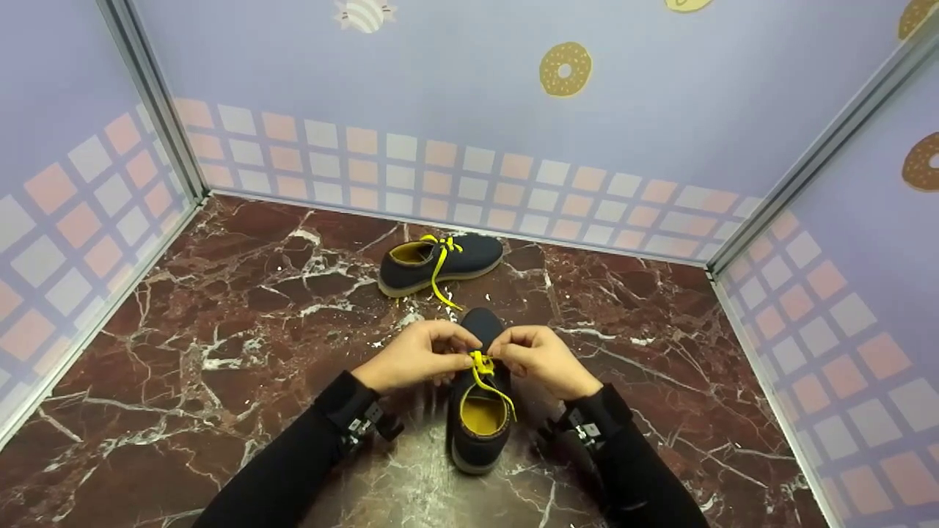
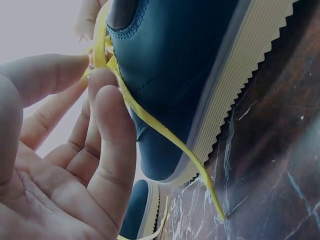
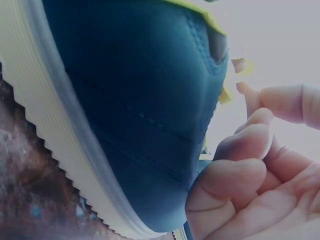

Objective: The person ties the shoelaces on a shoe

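Observation:
A dark navy shoe [image 1: 475, 456] with a yellow lining stands upright on the floor between both hands, toe pointing away. Its yellow shoelace [image 2: 165, 131] crosses the front of the opening, and one loose end trails over the collar. On the left, the left hand [image 1: 417, 358] pinches the lace between thumb and fingertips, close to the knot area. From the other side, the right hand [image 1: 544, 361] has thumb and index finger together on the lace; the pinched bit is mostly hidden. In the right wrist view, its other fingers [image 3: 227, 182] are curled beside the shoe's upper.
A matching shoe [image 1: 480, 255] lies beyond, toe to the right, its yellow lace [image 1: 437, 277] hanging down to the floor. Marbled dark red floor [image 1: 242, 308] surrounds both shoes. A patterned back wall [image 1: 455, 88] and two side walls enclose the space.

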`<act>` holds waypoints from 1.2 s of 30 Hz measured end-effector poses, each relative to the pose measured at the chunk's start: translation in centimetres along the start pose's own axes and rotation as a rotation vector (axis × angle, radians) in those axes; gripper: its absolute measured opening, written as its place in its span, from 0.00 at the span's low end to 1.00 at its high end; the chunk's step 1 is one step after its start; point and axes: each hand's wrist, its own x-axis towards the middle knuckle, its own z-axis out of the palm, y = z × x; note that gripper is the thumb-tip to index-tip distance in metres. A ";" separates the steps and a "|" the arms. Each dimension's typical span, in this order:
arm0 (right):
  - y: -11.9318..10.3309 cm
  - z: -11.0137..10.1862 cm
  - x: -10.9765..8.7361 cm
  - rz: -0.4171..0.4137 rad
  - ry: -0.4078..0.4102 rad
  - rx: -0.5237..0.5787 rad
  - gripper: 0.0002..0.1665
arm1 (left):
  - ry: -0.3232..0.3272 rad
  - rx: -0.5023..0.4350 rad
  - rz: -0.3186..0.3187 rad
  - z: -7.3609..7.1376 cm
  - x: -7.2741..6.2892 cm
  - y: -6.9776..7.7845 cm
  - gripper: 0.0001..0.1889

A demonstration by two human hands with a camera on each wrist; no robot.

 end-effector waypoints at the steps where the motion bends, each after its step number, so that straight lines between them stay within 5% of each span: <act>1: 0.0 -0.1 0.0 0.001 0.004 -0.004 0.10 | 0.000 0.007 0.005 0.0 0.0 0.0 0.13; 10: -0.2 -0.5 -0.1 -0.001 0.004 -0.009 0.14 | 0.005 0.090 0.054 0.0 0.1 0.0 0.14; 18: -0.4 -1.3 -0.3 -0.005 -0.067 -0.006 0.14 | -0.006 0.061 0.035 0.0 0.0 0.3 0.11; 28: -1.4 -1.5 -0.9 -0.005 -0.283 -0.243 0.07 | -0.021 0.068 -0.002 -0.3 -0.2 0.3 0.08; 36: -1.9 -0.8 -1.1 -0.052 -0.293 -0.390 0.10 | -0.046 0.107 0.034 -0.3 -0.2 0.1 0.10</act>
